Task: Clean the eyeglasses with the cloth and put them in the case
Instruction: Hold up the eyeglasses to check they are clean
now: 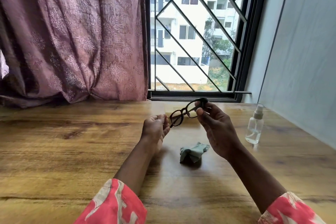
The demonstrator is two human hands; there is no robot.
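Dark-framed eyeglasses (183,112) are held tilted above the wooden table (72,142), near its far edge. My right hand (212,125) pinches the right end of the frame between thumb and fingers. My left hand (154,127) pinches the left end, palm turned up. A crumpled grey-green cloth (192,152) lies on the table below and between my hands, touched by neither. A pale case (174,109) lies flat behind the glasses, partly hidden by them; I cannot tell whether it is open.
A clear spray bottle (254,125) stands upright to the right of my right hand. A pink curtain (72,38) hangs at the back left and a barred window (196,32) at the back centre. A grey wall (300,51) borders the table's right side.
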